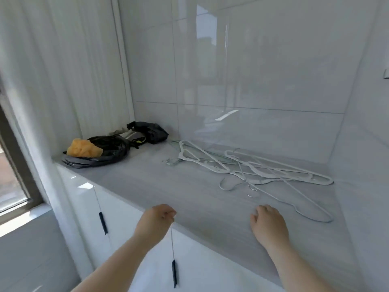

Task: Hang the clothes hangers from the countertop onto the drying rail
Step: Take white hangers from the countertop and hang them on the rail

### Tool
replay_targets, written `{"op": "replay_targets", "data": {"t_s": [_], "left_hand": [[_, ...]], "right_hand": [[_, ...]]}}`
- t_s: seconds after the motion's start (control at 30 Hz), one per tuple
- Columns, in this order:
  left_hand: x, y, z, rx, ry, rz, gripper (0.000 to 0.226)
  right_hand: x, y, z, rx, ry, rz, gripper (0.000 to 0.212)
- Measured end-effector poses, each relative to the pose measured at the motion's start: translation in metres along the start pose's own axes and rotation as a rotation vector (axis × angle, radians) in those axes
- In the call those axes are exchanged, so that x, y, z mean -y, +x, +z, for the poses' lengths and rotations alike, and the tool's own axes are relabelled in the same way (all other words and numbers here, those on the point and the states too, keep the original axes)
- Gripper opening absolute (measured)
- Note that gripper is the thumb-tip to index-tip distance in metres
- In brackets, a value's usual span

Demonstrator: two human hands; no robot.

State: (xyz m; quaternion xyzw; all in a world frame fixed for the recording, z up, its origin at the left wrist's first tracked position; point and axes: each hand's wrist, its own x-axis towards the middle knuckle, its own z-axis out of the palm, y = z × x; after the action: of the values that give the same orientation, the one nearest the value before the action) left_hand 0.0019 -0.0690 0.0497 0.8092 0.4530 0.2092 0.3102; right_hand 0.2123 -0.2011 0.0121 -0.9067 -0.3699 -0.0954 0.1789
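Several white clothes hangers [255, 172] lie tangled on the grey countertop [168, 186], toward its back right. One thin hanger [307, 209] reaches out of the pile toward the front right. My right hand [268, 225] rests palm down on the countertop, just in front of the pile, fingers loosely curled and holding nothing. My left hand [156, 221] hovers at the counter's front edge, fingers closed in a loose fist with nothing visible in it. No drying rail is in view.
At the counter's back left sit black bags [113, 147], an orange cloth [84, 148] and a dark folded garment [153, 132]. Glossy tiled walls enclose the back and right. White cabinet doors with black handles [103, 223] lie below; a window is at far left.
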Motion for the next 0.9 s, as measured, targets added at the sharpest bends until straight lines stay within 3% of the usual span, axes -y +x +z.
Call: {"op": "replay_targets", "data": {"t_s": [0.13,0.5,0.7,0.8,0.83,0.9], "left_hand": [[-0.025,0.074,0.033,0.04,-0.012,0.029,0.019],[-0.077,0.197,0.124,0.089,0.183,0.083,0.052],[-0.079,0.185,0.136,0.128,0.195,0.394,0.062],[-0.078,0.171,0.136,0.341,0.3,0.655,0.089],[-0.078,0.169,0.137,0.38,0.368,0.685,0.084],[-0.083,0.167,0.136,0.338,0.487,0.671,0.05]], "right_hand": [[-0.006,0.013,0.02,-0.011,0.04,-0.013,0.032],[-0.008,0.021,0.032,-0.115,-0.007,-0.009,0.041],[-0.008,0.022,0.031,-0.166,-0.018,0.004,0.038],[-0.007,0.021,0.031,-0.179,-0.028,0.004,0.037],[-0.007,0.021,0.031,-0.186,-0.032,0.007,0.038],[-0.008,0.021,0.033,-0.202,-0.038,0.008,0.038]]}}
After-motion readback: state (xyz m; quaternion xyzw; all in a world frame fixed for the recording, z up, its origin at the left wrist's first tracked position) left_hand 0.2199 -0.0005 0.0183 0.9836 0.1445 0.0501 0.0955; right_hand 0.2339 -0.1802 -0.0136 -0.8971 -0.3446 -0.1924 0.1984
